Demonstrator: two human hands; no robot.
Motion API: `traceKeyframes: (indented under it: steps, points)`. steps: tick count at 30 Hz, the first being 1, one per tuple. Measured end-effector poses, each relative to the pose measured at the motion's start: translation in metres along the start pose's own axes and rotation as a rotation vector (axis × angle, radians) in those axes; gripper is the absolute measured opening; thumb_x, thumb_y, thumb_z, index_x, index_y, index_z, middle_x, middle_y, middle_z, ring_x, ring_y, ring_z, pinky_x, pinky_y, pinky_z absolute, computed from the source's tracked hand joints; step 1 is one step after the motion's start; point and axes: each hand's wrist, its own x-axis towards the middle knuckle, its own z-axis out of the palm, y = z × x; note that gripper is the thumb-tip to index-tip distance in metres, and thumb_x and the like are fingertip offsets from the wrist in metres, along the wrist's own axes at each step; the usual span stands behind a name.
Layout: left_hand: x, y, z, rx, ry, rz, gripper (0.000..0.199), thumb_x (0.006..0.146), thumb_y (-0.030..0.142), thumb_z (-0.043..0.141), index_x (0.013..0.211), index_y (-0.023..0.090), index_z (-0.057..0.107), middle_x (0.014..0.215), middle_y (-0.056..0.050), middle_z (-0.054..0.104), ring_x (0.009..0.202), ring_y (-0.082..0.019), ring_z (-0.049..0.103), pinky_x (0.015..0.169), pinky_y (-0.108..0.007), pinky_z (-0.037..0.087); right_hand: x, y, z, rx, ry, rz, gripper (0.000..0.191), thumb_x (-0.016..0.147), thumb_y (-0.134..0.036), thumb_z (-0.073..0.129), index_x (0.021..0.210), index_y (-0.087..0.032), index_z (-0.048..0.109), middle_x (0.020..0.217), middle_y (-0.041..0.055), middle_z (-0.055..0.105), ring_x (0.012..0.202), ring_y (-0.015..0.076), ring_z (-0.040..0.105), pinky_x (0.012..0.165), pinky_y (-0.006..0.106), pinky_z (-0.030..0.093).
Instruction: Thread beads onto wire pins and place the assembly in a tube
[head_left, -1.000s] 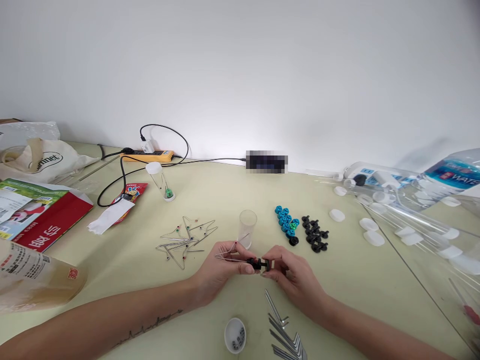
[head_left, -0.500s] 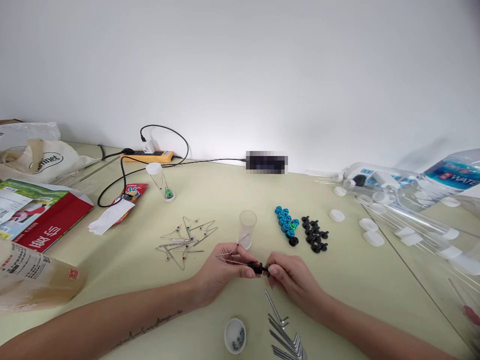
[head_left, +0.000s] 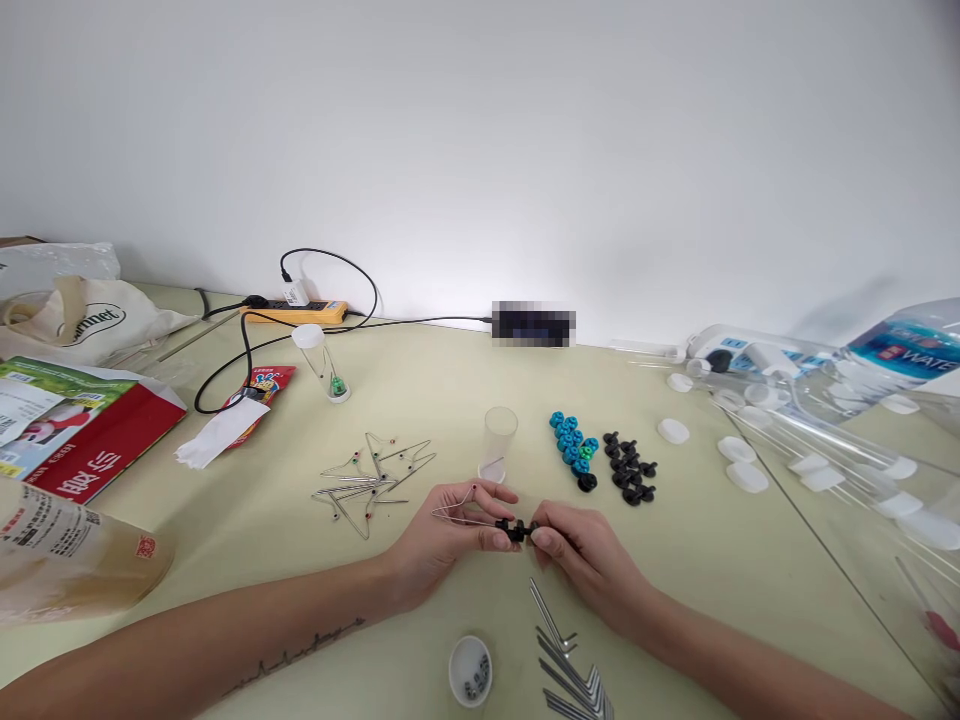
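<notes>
Thumb and fingers of my left hand [head_left: 469, 520] pinch a small black knobbed part [head_left: 515, 530] joined to a bent metal wire [head_left: 454, 512] with a small red bead at its tip. Closed on the right end of that same black part is my right hand [head_left: 574, 540]; its fingertips hide the end. Just beyond the hands stands an open clear plastic tube [head_left: 500, 440]. Bent wires with beads [head_left: 375, 485] lie in a loose pile to the left. Blue ridged wheels [head_left: 568, 440] and black thumb-screw-like pieces [head_left: 628, 465] are grouped to the right.
Near the front edge are a white cup [head_left: 471, 670] of small metal nuts and several hex keys [head_left: 574, 680]. A capped tube [head_left: 322, 362] stands back left. White caps [head_left: 673, 431], clear tubes [head_left: 817, 430] and a water bottle [head_left: 900, 350] fill the right side.
The black part has tilted closer to level and shifted slightly up between my hands. The open tube has moved slightly away from me. Both hands keep their grip.
</notes>
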Motion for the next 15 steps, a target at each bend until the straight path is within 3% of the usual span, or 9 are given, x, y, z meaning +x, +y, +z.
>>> traceKeyframes:
  steps: [4,7,15]
  points:
    - [0.0002,-0.0022,-0.0015,-0.036,0.005,-0.005,0.018,0.062,0.013,0.078,0.075,0.014,0.067,0.086,-0.005,0.068,0.08,-0.017,0.063,0.083,-0.034,0.046,-0.0026,0.004,0.0036,-0.021,0.037,0.032,0.02,0.091,-0.036,0.047,0.081,-0.02,0.048,0.063,-0.004,0.048,0.055,0.0108,0.041,0.051,0.021,0.029]
    - [0.0003,-0.0028,-0.0023,-0.025,0.008,-0.018,0.018,0.062,0.013,0.078,0.076,0.013,0.067,0.08,-0.006,0.07,0.079,-0.017,0.064,0.082,-0.033,0.045,-0.0037,0.0061,0.0052,-0.012,0.07,0.014,0.013,0.089,-0.033,0.051,0.089,-0.021,0.048,0.066,-0.0039,0.051,0.054,0.0104,0.042,0.05,0.021,0.031]
    - [-0.0003,-0.0034,-0.0007,-0.034,0.018,-0.023,0.019,0.059,0.013,0.08,0.074,0.013,0.069,0.078,-0.005,0.07,0.078,-0.019,0.065,0.084,-0.038,0.048,-0.0018,0.0001,-0.0013,-0.04,-0.023,-0.035,0.038,0.097,-0.039,0.032,0.068,-0.019,0.048,0.062,-0.0022,0.053,0.057,0.0109,0.046,0.056,0.022,0.032]
